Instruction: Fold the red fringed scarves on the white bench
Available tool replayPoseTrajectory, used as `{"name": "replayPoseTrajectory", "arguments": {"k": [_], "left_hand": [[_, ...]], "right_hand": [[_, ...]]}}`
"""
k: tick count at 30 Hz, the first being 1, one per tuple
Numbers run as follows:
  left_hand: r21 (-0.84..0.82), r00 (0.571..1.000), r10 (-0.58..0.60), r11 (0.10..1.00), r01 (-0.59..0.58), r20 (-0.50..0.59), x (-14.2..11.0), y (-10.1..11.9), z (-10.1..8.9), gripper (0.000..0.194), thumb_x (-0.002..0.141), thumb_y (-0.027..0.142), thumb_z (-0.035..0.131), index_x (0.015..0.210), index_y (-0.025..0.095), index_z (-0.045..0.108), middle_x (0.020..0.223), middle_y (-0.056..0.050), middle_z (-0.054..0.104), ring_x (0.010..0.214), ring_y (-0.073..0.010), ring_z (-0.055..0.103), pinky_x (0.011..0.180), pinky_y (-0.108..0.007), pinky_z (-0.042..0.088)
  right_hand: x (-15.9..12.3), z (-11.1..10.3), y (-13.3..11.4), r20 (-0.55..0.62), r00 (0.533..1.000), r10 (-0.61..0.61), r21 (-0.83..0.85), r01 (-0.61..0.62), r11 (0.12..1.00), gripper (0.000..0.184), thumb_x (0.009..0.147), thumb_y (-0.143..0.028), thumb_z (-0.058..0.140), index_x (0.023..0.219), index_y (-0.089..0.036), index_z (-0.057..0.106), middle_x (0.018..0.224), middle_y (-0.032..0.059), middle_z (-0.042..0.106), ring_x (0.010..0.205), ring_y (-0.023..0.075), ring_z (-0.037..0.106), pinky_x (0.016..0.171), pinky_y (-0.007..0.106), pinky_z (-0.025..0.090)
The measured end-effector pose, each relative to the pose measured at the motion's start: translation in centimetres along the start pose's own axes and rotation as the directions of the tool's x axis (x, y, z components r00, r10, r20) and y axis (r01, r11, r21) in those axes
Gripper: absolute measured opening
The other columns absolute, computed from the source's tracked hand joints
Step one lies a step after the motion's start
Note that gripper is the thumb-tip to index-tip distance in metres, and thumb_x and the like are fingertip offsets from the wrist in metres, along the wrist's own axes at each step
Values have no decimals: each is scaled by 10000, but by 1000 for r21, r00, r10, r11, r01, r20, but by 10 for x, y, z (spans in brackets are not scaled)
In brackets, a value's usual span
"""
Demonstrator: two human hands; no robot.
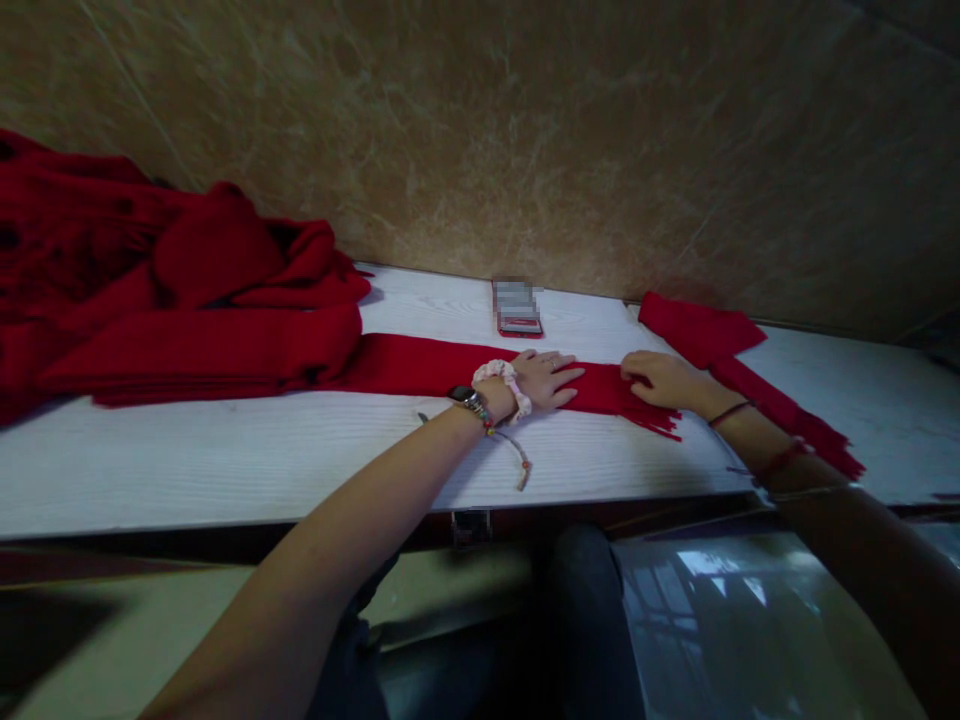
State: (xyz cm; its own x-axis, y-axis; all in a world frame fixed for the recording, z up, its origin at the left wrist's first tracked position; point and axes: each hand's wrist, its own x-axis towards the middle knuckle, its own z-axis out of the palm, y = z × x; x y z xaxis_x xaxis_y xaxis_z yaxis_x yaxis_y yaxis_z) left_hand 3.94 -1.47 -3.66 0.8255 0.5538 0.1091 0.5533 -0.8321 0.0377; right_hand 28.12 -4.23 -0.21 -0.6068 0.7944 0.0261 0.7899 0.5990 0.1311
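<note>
A red fringed scarf lies stretched in a long narrow strip along the white table. My left hand presses flat on it, fingers spread, with a watch and a pale scrunchie at the wrist. At the strip's right end, just by the fringe, my right hand has its fingers curled together on the scarf's edge. Its fingertips are partly hidden, but red cloth runs under them. Toward the left, the strip meets a folded stack of red cloth.
A big heap of red scarves covers the table's left part. Near the wall lies a phone. Another red scarf, fringed and bent over, rests beyond my right hand. The white table ends close to my legs.
</note>
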Motion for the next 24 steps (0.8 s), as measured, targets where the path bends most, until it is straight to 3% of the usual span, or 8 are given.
{"name": "replayPoseTrajectory", "arguments": {"k": [4, 7, 11, 13, 16, 18, 22, 24], "left_hand": [[-10, 1000, -10, 1000, 10, 15, 0, 0, -1, 459, 930, 393, 267, 1352, 236, 359, 1428, -27, 327, 1288, -195, 320, 1018, -416, 301], [-29, 1000, -19, 999, 19, 21, -1, 0, -1, 460, 925, 401, 283, 1355, 252, 352, 1427, -26, 329, 1289, -206, 322, 1020, -425, 297], [-27, 1000, -14, 1000, 14, -5, -1, 0, -1, 446, 923, 392, 291, 1339, 256, 377, 1417, -32, 347, 1281, -212, 338, 1009, -411, 310], [-12, 1000, -17, 1000, 17, 2, -1, 1, -2, 449, 926, 390, 283, 1341, 245, 376, 1421, -42, 340, 1278, -216, 343, 1002, -404, 315], [6, 999, -17, 1000, 17, 28, -2, 2, -6, 458, 930, 392, 267, 1351, 238, 360, 1429, -43, 324, 1280, -210, 339, 1009, -396, 306], [10, 999, -14, 1000, 13, 45, -3, 2, -7, 462, 932, 392, 263, 1359, 237, 346, 1433, -39, 315, 1286, -204, 328, 1015, -397, 299], [-2, 999, -7, 1000, 7, 31, -2, 1, -5, 454, 929, 393, 266, 1347, 245, 363, 1427, -35, 327, 1289, -187, 322, 1006, -390, 311], [-8, 1000, -12, 1000, 12, 25, -1, 0, -4, 450, 926, 396, 267, 1338, 252, 376, 1421, -35, 339, 1285, -184, 330, 1004, -386, 311]], "right_hand": [[-38, -5, 33, 117, 985, 129, -100, -118, 988, 132, 688, -164, 427, 623, -196, 537, 677, 54, 605, 646, 173, 563, 603, 270, 432], [-54, -18, 46, 62, 982, 179, -57, -176, 983, 161, 711, -196, 415, 589, -204, 519, 650, 49, 595, 605, 171, 562, 579, 277, 433], [-25, -25, 24, -178, 978, 109, 75, -97, 992, 130, 686, -185, 449, 717, -207, 573, 784, 47, 630, 759, 196, 591, 722, 314, 452], [1, -19, 5, -207, 977, 43, 112, -20, 994, 181, 663, -149, 451, 765, -194, 595, 818, 58, 643, 795, 200, 590, 756, 320, 445], [27, -6, -10, -132, 991, -3, 107, 18, 994, 182, 653, -128, 438, 712, -180, 603, 747, 56, 648, 707, 181, 581, 691, 293, 442], [24, 0, -4, -62, 998, 5, 58, -1, 998, 172, 659, -139, 430, 665, -176, 598, 697, 55, 642, 653, 172, 571, 642, 277, 432], [-22, 0, 36, 83, 988, 132, -87, -125, 988, 160, 664, -172, 437, 611, -187, 588, 647, 43, 634, 613, 164, 569, 597, 263, 414], [-43, -6, 50, 84, 970, 230, -118, -220, 968, 148, 662, -187, 446, 606, -193, 583, 641, 38, 632, 600, 165, 570, 578, 264, 414]]}}
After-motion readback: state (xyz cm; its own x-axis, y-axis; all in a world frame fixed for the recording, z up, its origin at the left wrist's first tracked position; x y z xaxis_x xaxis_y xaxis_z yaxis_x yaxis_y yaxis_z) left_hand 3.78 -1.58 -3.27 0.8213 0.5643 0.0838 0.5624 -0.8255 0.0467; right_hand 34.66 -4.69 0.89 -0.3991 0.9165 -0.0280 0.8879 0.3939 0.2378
